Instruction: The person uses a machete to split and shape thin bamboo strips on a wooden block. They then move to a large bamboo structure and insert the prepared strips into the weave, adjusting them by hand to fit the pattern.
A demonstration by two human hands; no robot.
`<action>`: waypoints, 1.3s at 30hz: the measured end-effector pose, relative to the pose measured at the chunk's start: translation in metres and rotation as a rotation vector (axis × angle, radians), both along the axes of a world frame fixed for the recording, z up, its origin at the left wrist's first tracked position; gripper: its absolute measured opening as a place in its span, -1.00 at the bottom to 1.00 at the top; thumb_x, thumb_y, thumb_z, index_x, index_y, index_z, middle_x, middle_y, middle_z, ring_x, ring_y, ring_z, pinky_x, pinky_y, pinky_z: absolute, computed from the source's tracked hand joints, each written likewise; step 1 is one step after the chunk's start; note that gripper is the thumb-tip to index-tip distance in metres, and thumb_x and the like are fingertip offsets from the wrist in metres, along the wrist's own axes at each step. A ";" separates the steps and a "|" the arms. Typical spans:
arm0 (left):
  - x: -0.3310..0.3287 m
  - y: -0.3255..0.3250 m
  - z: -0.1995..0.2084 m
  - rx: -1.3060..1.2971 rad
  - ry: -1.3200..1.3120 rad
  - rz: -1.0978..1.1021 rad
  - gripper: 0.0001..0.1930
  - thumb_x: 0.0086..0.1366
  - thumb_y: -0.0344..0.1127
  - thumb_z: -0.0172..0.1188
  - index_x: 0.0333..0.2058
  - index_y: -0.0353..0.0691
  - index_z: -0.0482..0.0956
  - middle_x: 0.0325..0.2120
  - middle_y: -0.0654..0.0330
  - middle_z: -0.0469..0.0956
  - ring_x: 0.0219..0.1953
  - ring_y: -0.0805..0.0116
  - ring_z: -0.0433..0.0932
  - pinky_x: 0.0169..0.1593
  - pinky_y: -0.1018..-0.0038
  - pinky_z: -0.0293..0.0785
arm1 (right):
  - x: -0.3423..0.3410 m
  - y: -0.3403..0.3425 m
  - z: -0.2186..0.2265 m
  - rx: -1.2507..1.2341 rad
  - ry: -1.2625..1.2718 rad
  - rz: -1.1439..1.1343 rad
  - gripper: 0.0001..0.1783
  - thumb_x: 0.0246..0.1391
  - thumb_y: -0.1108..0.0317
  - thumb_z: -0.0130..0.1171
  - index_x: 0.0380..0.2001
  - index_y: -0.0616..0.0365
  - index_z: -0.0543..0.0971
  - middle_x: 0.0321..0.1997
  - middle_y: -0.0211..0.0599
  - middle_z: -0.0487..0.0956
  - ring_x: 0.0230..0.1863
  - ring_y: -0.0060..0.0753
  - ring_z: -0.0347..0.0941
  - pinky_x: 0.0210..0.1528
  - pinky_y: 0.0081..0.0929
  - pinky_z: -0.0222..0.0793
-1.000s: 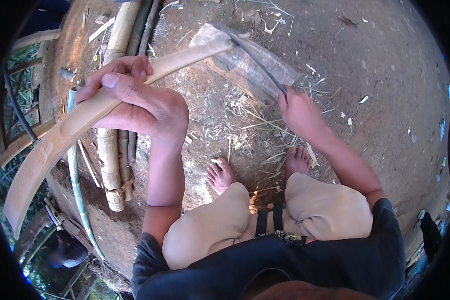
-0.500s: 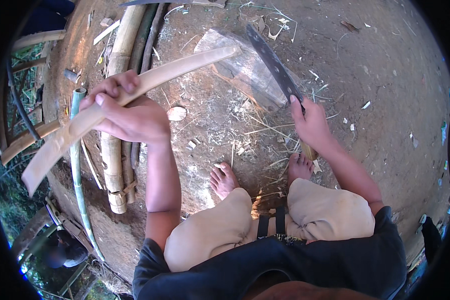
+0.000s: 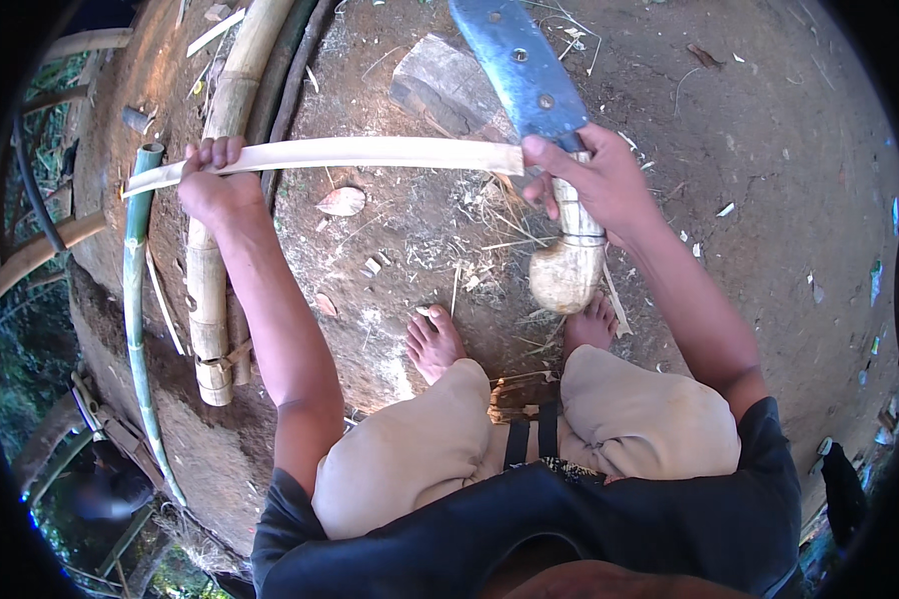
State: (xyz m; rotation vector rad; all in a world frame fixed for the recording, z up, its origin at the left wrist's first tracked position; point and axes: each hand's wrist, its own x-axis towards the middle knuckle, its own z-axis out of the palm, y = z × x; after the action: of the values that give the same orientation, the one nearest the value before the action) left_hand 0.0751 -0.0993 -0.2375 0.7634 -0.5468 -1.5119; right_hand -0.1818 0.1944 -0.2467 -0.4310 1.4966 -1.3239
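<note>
My left hand point(image 3: 220, 190) is closed around a pale split bamboo strip point(image 3: 370, 154) near its left end. The strip lies roughly level across the view. Its right end meets the fingers of my right hand point(image 3: 609, 180), close to the base of the blade. That hand grips a machete point(image 3: 519, 60) by its pale handle, which ends in a rounded knob. The broad blade points up and away, its flat side showing; the tip is cut off by the frame edge. Beneath the blade, a wooden block point(image 3: 440, 80) rests on the ground, partly hidden.
Thick bamboo poles point(image 3: 208, 319) lie on the left beside a dark pole, with a thin green bamboo pole point(image 3: 136, 299) further left. A dry leaf point(image 3: 343, 202) and shavings litter the dirt around my bare feet. A blurred person point(image 3: 105, 494) is at lower left.
The bamboo strip has swung from slanting to nearly level, its right end now at my right hand. The machete has risen closer and turned its flat side into view. My left hand has shifted along the strip.
</note>
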 end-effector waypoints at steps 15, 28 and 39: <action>-0.068 0.160 -0.007 0.035 -0.644 -0.912 -0.37 0.57 -0.07 -0.01 0.32 -0.54 0.20 0.05 -0.22 0.56 0.11 0.07 0.58 0.32 0.11 0.42 | 0.038 -0.002 -0.004 -0.125 -0.319 -0.192 -0.75 0.14 0.50 0.42 -0.17 0.27 0.55 -0.23 -0.16 0.67 -0.27 -0.36 0.68 -0.41 -0.51 0.55; -0.069 0.202 -0.023 0.152 -0.547 -1.007 -0.70 0.54 -0.42 -0.02 0.18 -0.30 0.28 -0.16 0.10 0.59 -0.10 0.27 0.68 -0.09 0.34 0.67 | 0.071 0.026 -0.028 -0.092 -0.220 -0.063 -0.58 0.04 0.60 0.46 -0.02 0.28 0.57 -0.18 -0.28 0.66 -0.30 -0.50 0.61 -0.34 -0.51 0.60; 0.051 0.161 0.000 0.161 -0.858 -0.906 -0.59 0.49 -0.41 0.09 0.25 -0.43 0.40 -0.42 0.17 0.58 -0.69 0.69 0.32 -0.66 0.67 0.16 | 0.009 0.052 -0.076 0.133 0.445 -0.171 -0.74 0.35 0.14 0.28 -0.27 0.12 0.58 -0.55 -0.55 0.52 -0.57 -0.70 0.38 -0.55 -0.62 0.28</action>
State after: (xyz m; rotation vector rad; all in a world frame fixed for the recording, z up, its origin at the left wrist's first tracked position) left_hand 0.1263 0.0619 -0.2371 1.4141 -1.5801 -2.0137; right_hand -0.1726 0.2464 -0.3227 -0.5450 2.0163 -1.3033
